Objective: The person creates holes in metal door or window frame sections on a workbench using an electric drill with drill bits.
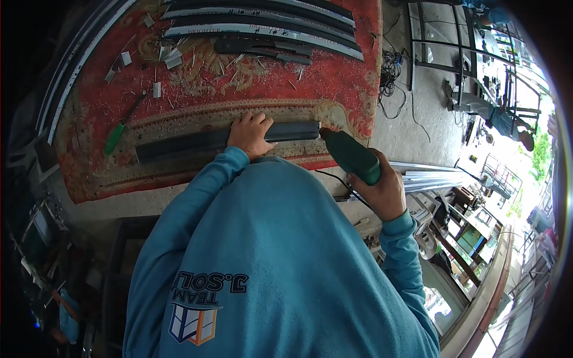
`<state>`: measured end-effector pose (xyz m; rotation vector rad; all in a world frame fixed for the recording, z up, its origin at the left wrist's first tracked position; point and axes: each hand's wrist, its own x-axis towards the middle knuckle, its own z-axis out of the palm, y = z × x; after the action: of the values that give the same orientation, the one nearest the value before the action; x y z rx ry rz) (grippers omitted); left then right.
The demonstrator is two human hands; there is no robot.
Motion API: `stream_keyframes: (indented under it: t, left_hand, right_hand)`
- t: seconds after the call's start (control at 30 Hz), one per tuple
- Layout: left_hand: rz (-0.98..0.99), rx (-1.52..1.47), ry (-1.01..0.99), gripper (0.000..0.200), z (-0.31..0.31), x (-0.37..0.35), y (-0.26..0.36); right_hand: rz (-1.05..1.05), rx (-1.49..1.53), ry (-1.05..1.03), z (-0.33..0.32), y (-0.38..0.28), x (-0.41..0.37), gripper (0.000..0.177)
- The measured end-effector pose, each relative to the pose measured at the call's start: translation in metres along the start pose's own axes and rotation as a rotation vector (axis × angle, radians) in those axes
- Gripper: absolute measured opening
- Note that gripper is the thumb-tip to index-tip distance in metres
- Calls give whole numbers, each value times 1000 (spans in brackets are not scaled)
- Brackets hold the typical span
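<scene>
A long dark metal profile point(185, 144) lies across the near part of the red carpet. My left hand point(250, 135) grips it from above near its middle, with the fingers over the far side and the thumb toward me. In my right hand point(384, 190) is a green corded power tool point(352, 156), with my fingers wrapped around its rear body. Its dark front end is right at the profile's right end. The tool's black cord point(334, 178) trails below my right hand.
The patterned red carpet point(197, 95) carries scattered shavings and offcuts. A green-handled screwdriver point(114, 138) lies at left. Labelled profiles point(262, 31) are stacked at the far side, beside dark strips point(262, 49). Black cables point(391, 74), metal frames point(444, 62) and a person point(507, 124) are at right.
</scene>
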<state>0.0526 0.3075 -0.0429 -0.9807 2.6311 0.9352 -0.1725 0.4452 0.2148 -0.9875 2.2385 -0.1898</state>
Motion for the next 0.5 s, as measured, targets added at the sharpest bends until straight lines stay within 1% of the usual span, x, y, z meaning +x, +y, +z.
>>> stream_keyframes:
  t: [0.07,0.13,0.2,0.27,0.37,0.5]
  left_hand:
    - [-7,-19,-38,62,-1,1,1]
    - [12,-8,21,65,2,0,-1]
    - [9,-11,20,65,4,-1,-1]
    - [4,-17,25,65,3,1,-1]
    - [12,-22,51,65,6,0,-2]
    - [16,-32,34,65,3,0,-2]
  right_hand:
    - [1,-62,-2,2,-1,2,68]
    - [17,-78,-17,-1,-5,5,68]
    - [33,-95,-36,-4,-6,10,69]
    - [-29,-100,-73,-9,-5,19,67]
    - [-31,-115,-94,-14,-9,26,67]
    - [-29,-124,-83,-13,-3,28,67]
